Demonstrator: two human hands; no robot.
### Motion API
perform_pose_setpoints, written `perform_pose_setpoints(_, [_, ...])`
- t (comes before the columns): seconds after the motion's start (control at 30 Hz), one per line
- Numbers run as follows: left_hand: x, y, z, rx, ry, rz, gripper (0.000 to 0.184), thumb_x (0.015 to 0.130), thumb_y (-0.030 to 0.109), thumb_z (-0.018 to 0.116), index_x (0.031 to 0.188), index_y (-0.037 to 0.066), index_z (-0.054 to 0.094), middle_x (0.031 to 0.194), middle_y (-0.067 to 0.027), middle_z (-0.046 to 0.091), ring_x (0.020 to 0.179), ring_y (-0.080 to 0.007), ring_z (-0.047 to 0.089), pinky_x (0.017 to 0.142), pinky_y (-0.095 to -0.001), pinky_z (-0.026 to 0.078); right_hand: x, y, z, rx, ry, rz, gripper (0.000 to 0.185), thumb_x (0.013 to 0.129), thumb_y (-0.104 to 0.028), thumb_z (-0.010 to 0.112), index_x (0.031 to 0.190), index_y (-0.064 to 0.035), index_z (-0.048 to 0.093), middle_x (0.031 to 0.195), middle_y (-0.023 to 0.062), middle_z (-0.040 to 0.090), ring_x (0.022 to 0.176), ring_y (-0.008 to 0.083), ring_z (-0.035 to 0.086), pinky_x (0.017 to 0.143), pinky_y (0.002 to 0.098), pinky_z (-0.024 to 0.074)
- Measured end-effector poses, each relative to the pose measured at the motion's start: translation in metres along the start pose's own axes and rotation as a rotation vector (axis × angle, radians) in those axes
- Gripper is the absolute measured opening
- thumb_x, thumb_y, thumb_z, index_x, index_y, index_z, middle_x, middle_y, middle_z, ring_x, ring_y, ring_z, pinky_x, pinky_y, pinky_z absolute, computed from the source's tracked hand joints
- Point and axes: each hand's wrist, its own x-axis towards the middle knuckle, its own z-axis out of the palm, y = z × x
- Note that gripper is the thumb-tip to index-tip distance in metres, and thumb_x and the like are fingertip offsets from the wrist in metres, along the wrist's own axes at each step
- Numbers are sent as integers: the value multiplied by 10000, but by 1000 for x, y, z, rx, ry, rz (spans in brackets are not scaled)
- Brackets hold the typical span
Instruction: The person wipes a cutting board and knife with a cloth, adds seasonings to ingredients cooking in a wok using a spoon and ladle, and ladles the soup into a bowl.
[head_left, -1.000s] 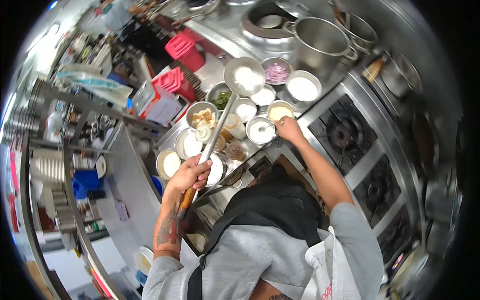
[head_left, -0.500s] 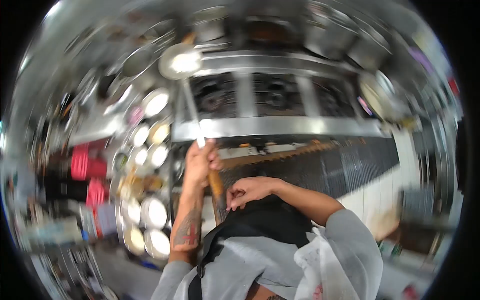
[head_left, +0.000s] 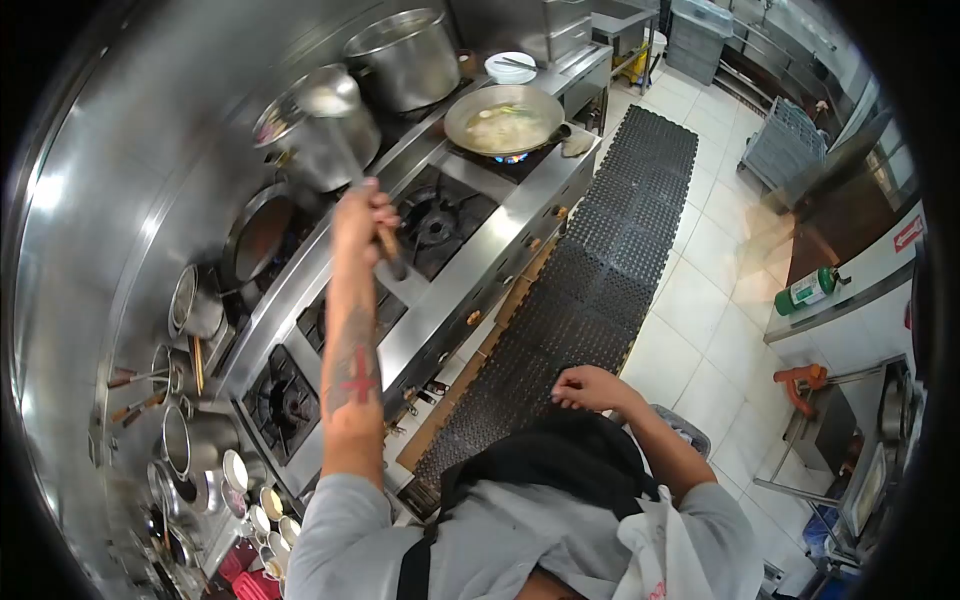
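My left hand [head_left: 363, 225] is closed round the wooden handle of a long metal ladle [head_left: 328, 95], my arm stretched out over the stove. The ladle's bowl, a little blurred, is at a large steel pot [head_left: 345, 150] at the back of the range; whether it touches the pot I cannot tell. Below the hand lies a burner [head_left: 437, 222] with nothing on it. Near the black apron [head_left: 550, 455] hangs my right hand [head_left: 588, 388], its fingers loosely curled and no object visible in them.
A wok [head_left: 505, 118] with pale food and liquid sits over a blue flame at the far end. Another big pot [head_left: 405, 60] and a tilted pan [head_left: 262, 235] stand along the back. Several small containers [head_left: 258, 520] are at lower left. A black rubber mat [head_left: 610, 240] runs beside the range.
My view has swung right along the range, bringing the lit wok into sight. My left hand has reached forward with the ladle to the back pot. The right hand has drawn away from the ladle's handle end.
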Motion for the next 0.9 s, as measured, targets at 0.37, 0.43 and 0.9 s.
perform_pose_setpoints(0.37, [254,-246,106,273,126,-101,213,934,153,589,1061,17,487,768,-149,604,602,-322,631,516,-435,526,-35,-22,-206,-27,457,-35,202,969,-156,614,1083,4,662,903,71,709,784,135,666,722,294,540])
perform_pose_setpoints(0.43, [253,-270,117,-171,-155,-242,133,984,149,542,1021,74,438,724,-78,536,574,-238,568,503,-372,497,5,-43,-236,169,475,-181,300,1001,-240,593,1194,-13,622,973,66,699,812,140,662,731,293,540])
perform_pose_setpoints(0.9, [238,-279,148,308,-463,-358,438,1043,418,494,1263,49,580,1013,-63,679,805,-130,654,705,-273,490,251,-205,-468,-933,544,-308,524,890,-121,635,1387,-16,508,1003,222,705,868,358,707,791,392,548])
